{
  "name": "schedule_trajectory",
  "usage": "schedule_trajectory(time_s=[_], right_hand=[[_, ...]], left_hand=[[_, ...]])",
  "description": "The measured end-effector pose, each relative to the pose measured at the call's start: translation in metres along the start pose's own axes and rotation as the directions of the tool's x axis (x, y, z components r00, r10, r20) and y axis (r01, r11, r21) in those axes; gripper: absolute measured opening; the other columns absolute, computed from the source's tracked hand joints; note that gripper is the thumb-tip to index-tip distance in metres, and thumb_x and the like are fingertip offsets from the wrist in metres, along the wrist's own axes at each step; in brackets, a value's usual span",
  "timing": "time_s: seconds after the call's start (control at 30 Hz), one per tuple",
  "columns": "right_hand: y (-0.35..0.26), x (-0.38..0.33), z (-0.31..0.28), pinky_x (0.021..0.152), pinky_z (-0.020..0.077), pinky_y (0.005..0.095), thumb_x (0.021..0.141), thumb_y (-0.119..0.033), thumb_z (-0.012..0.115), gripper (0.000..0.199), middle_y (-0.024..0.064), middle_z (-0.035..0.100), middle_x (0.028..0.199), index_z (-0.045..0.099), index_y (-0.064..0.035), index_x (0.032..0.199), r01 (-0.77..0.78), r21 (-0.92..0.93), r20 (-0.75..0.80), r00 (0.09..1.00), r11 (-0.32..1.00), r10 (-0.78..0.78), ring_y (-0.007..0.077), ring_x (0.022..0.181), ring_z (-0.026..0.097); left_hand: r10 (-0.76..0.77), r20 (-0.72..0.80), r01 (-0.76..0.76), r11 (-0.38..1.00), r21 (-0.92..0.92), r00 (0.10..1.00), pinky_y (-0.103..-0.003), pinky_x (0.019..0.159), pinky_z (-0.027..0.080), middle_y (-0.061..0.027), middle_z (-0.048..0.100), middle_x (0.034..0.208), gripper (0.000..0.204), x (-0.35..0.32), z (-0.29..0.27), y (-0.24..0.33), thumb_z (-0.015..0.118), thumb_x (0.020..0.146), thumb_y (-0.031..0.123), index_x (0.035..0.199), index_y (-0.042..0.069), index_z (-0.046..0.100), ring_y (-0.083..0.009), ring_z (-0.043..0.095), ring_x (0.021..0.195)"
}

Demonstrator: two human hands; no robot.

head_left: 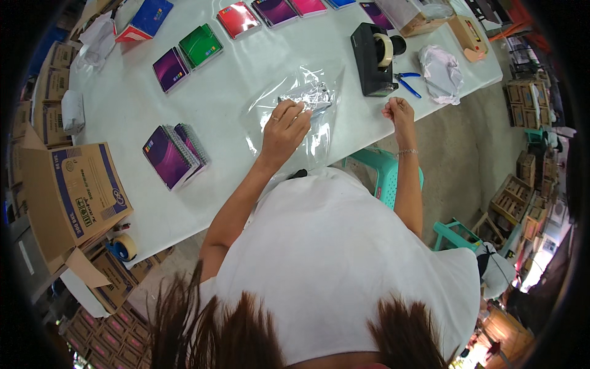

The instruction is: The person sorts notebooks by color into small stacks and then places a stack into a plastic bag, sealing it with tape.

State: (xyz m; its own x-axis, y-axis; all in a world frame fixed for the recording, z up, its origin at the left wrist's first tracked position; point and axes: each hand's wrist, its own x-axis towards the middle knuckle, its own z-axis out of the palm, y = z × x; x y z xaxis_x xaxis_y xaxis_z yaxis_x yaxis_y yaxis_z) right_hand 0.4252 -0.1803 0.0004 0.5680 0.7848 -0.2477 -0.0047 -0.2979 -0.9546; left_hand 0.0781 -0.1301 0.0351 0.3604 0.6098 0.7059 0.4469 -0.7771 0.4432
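Note:
A clear plastic bag point(319, 132) lies on the white table in front of me, glossy and wrinkled, with a greyish shape under its shiny upper part that I cannot make out. My left hand point(286, 130) is on the bag, its fingers bent and pressed together on the plastic. Over the table's near edge, right of the bag, my right hand point(401, 115) is closed in a pinch; whatever is between its fingertips is too small to tell. Just beyond it stand a black tape dispenser point(369, 64) with a tape roll and blue-handled cutters point(408, 83).
Stacked purple spiral notebooks point(171, 157) lie at the left, with more notebooks point(200, 45) in several colours along the far side. An open carton point(80, 190) flanks the left edge. Crumpled white plastic point(441, 74) lies far right. A green stool point(387, 175) stands below the near edge.

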Motion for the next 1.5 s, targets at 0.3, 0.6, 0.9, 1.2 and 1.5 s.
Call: schedule_trajectory(time_s=[0.3,0.6,0.9,1.2,1.5], right_hand=[[-0.088,-0.107,0.090,0.055,0.0479,0.0224,0.098,-0.020,0.065,0.017,0.0036,0.065,0.077,0.062,-0.0044,0.094,-0.014,0.131,0.232,0.973,0.991,-0.017,0.0091,0.060,0.060],[-0.098,-0.143,0.156,0.049,0.0455,0.0204,0.094,-0.023,0.072,0.025,0.0039,0.064,0.070,0.059,-0.0034,0.086,-0.103,0.095,0.295,0.953,0.990,0.071,0.0078,0.054,0.058],[-0.084,-0.135,0.167,0.048,0.0459,0.0211,0.093,-0.024,0.073,0.027,0.0053,0.064,0.069,0.058,-0.0020,0.085,-0.115,0.036,0.298,0.949,0.993,0.099,0.0090,0.053,0.058],[-0.017,-0.127,0.181,0.049,0.0468,0.0234,0.092,-0.023,0.074,0.028,0.0057,0.064,0.067,0.056,-0.0034,0.084,-0.032,0.340,0.181,0.983,0.940,-0.032,0.0111,0.054,0.060],[-0.006,-0.104,0.092,0.051,0.0479,0.0284,0.087,-0.022,0.076,0.025,0.0029,0.061,0.062,0.063,-0.0015,0.083,0.092,-0.537,0.188,0.982,0.838,0.013,0.0148,0.055,0.059]], left_hand=[[0.040,-0.041,-0.040,0.999,0.000,0.998,-0.036,0.080,0.056,-0.0045,0.064,0.105,0.023,-0.015,0.006,-0.013,0.082,0.073,0.001,0.091,0.009,0.069,-0.0239,0.062,0.101],[0.037,-0.032,-0.039,0.997,-0.060,0.999,-0.037,0.084,0.056,-0.0055,0.063,0.111,0.025,-0.014,0.005,-0.014,0.076,0.072,0.005,0.095,0.009,0.069,-0.0241,0.059,0.109],[-0.088,0.015,0.089,0.975,-0.204,0.996,-0.042,0.096,0.051,-0.0075,0.061,0.115,0.046,-0.021,0.006,-0.017,0.072,0.076,0.005,0.120,0.011,0.063,-0.0257,0.057,0.114],[-0.164,0.356,0.137,0.985,0.101,0.920,-0.060,0.120,0.015,-0.0020,0.039,0.158,0.072,0.002,-0.026,-0.002,0.064,0.081,0.007,0.150,0.019,0.046,-0.0225,0.033,0.146],[-0.247,0.337,0.208,0.967,0.148,0.908,-0.058,0.113,0.021,-0.0078,0.055,0.133,0.071,0.029,-0.019,0.010,0.079,0.078,0.033,0.140,0.015,0.052,-0.0249,0.049,0.126]])
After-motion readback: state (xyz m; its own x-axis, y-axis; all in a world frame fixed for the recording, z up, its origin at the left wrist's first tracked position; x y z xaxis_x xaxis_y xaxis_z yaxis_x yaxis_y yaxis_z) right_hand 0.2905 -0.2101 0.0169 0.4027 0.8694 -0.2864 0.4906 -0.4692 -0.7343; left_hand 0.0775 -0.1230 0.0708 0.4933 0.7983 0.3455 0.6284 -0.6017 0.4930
